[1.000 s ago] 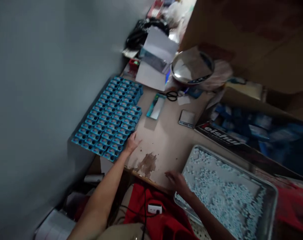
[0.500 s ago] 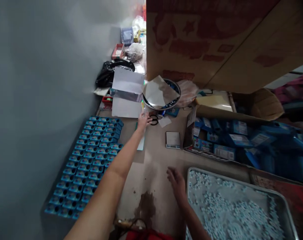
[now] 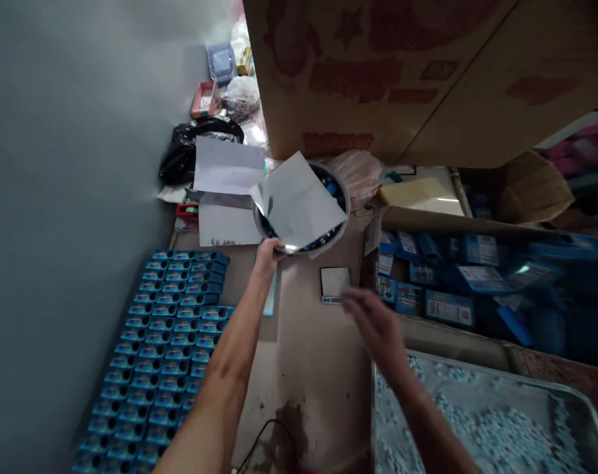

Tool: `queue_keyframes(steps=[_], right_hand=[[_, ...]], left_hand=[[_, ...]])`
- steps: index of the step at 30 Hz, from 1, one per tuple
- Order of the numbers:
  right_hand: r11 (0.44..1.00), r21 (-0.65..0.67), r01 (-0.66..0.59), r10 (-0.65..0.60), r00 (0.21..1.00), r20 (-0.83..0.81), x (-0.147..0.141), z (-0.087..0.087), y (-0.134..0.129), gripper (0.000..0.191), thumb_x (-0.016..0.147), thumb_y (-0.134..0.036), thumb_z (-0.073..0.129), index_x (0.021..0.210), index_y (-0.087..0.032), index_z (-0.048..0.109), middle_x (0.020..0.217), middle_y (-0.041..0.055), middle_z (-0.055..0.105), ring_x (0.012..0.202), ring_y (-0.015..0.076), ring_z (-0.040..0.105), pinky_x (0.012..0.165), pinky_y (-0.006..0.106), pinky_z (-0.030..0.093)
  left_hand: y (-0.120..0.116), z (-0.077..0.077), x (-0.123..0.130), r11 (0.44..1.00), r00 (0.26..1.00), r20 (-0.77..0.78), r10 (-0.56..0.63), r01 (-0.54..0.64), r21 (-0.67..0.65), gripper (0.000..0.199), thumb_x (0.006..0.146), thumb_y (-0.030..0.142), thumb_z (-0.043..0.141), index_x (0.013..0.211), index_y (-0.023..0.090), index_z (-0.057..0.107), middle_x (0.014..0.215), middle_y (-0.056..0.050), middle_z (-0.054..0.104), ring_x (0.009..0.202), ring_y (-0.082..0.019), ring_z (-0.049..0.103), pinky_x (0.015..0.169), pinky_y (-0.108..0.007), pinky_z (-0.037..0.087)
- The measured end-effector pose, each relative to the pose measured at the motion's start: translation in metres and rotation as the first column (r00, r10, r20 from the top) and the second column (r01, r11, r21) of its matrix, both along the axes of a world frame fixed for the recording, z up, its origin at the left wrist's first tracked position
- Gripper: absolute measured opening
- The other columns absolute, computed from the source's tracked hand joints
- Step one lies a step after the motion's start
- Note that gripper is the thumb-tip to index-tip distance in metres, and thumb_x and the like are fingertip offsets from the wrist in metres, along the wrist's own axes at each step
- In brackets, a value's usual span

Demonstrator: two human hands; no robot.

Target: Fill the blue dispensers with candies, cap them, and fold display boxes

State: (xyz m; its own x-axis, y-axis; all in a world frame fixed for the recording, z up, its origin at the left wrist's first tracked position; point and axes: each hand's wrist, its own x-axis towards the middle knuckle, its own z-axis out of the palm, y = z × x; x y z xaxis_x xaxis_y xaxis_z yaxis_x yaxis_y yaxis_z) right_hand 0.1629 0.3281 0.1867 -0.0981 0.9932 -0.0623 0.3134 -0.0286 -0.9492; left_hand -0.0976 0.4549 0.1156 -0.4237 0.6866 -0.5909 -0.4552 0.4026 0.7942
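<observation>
A round metal bowl point(image 3: 346, 197) holds small dark blue and white pieces, with a sheet of white paper point(image 3: 303, 204) lying over much of it. At the bowl's near left rim, my left hand point(image 3: 268, 255) is closed on the edge, thumb over the top. My right hand point(image 3: 375, 326) is in the air just in front of a small digital scale point(image 3: 335, 282), its blurred fingers stretched out and nothing visible in them. Below my right forearm lies a metal tray point(image 3: 525, 380) spread with many small pale blue and white pieces.
Rows of blue boxes point(image 3: 165, 349) with round dark holes line the left side. An open carton point(image 3: 427, 319) full of blue boxes stands at right. A large cardboard box point(image 3: 348, 85) rises behind the bowl. A white open box point(image 3: 229, 220) and black bag point(image 3: 180, 155) sit back left.
My left hand has taken hold of the bowl's rim, and the bowl has come nearer, covering the black-handled scissors. My right hand has moved up and right, towards the scale.
</observation>
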Motion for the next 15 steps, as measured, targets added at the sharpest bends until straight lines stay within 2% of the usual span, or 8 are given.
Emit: queue_keyframes(steps=[1, 3, 4, 6, 8, 11, 13, 15], right_hand=[[0.988, 0.154, 0.027, -0.039, 0.996, 0.079, 0.002, 0.015, 0.032, 0.036, 0.102, -0.05, 0.057, 0.115, -0.022, 0.076, 0.108, 0.0097, 0.076, 0.097, 0.0231, 0.07, 0.089, 0.037, 0.056], [0.935, 0.354, -0.022, -0.065, 0.971, 0.231, -0.005, 0.027, 0.084, 0.04, 0.102, -0.047, 0.055, 0.124, -0.017, 0.072, 0.12, 0.0152, 0.073, 0.112, 0.0283, 0.066, 0.101, 0.044, 0.052], [0.926, 0.37, -0.07, -0.055, 0.947, 0.317, -0.013, 0.023, 0.102, 0.044, 0.101, -0.046, 0.056, 0.127, -0.013, 0.07, 0.123, 0.019, 0.072, 0.115, 0.0315, 0.064, 0.104, 0.048, 0.049], [0.957, 0.258, -0.131, -0.006, 0.882, 0.47, -0.035, 0.003, 0.112, 0.053, 0.097, -0.044, 0.062, 0.134, -0.007, 0.064, 0.125, 0.0239, 0.072, 0.117, 0.0355, 0.063, 0.107, 0.052, 0.046], [0.983, 0.147, -0.112, 0.017, 0.847, 0.531, -0.058, -0.025, 0.092, 0.067, 0.091, -0.045, 0.071, 0.143, -0.006, 0.056, 0.127, 0.0244, 0.071, 0.117, 0.0369, 0.062, 0.104, 0.051, 0.047], [0.998, 0.057, -0.028, -0.002, 0.879, 0.476, -0.076, -0.06, 0.035, 0.063, 0.085, -0.037, 0.076, 0.14, -0.013, 0.059, 0.122, 0.0191, 0.073, 0.111, 0.0349, 0.064, 0.098, 0.047, 0.049], [0.999, -0.02, -0.035, 0.04, 0.929, 0.367, -0.077, -0.07, 0.005, 0.058, 0.082, -0.03, 0.075, 0.137, -0.018, 0.063, 0.112, 0.0127, 0.076, 0.1, 0.0303, 0.066, 0.092, 0.043, 0.051], [0.985, -0.127, -0.121, 0.144, 0.97, 0.196, -0.071, -0.069, -0.006, 0.052, 0.078, -0.028, 0.075, 0.129, -0.02, 0.069, 0.097, 0.006, 0.076, 0.083, 0.024, 0.066, 0.08, 0.037, 0.052]], left_hand=[[-0.022, 0.003, -0.001, 0.999, 1.0, -0.009, -0.007, 0.007, -0.044, 0.039, 0.1, 0.04, 0.069, 0.13, 0.016, 0.064, 0.128, -0.011, 0.067, 0.109, -0.023, 0.069, 0.092, -0.044, 0.062], [-0.073, 0.011, -0.001, 0.994, 0.999, -0.036, 0.004, -0.008, -0.109, 0.024, 0.08, 0.023, 0.078, 0.099, 0.012, 0.069, 0.091, -0.005, 0.071, 0.076, -0.017, 0.066, 0.066, -0.029, 0.057], [-0.101, 0.016, 0.001, 0.991, 0.999, -0.046, 0.01, -0.016, -0.132, 0.023, 0.067, 0.018, 0.079, 0.087, 0.014, 0.067, 0.076, -0.001, 0.067, 0.064, -0.015, 0.061, 0.057, -0.025, 0.051], [-0.158, 0.027, 0.008, 0.985, 0.997, -0.065, 0.029, -0.04, -0.168, 0.026, 0.051, 0.014, 0.072, 0.075, 0.017, 0.062, 0.062, 0.004, 0.06, 0.053, -0.013, 0.054, 0.048, -0.022, 0.042], [-0.21, 0.036, 0.018, 0.976, 0.997, -0.058, 0.043, -0.055, -0.211, 0.031, 0.045, 0.015, 0.067, 0.075, 0.018, 0.063, 0.062, 0.004, 0.063, 0.054, -0.014, 0.056, 0.048, -0.023, 0.043], [-0.27, 0.04, 0.03, 0.947, 0.997, 0.006, 0.082, -0.076, -0.313, 0.035, 0.044, 0.018, 0.065, 0.079, 0.019, 0.065, 0.066, 0.003, 0.066, 0.057, -0.015, 0.059, 0.05, -0.025, 0.047], [-0.299, 0.037, 0.033, 0.925, 0.994, 0.037, 0.103, -0.082, -0.371, 0.037, 0.043, 0.018, 0.065, 0.08, 0.019, 0.066, 0.067, 0.002, 0.066, 0.059, -0.015, 0.058, 0.051, -0.025, 0.048], [-0.32, 0.032, 0.033, 0.907, 0.991, 0.063, 0.115, -0.079, -0.415, 0.037, 0.043, 0.017, 0.065, 0.081, 0.019, 0.067, 0.066, 0.003, 0.064, 0.059, -0.015, 0.057, 0.051, -0.024, 0.047]])
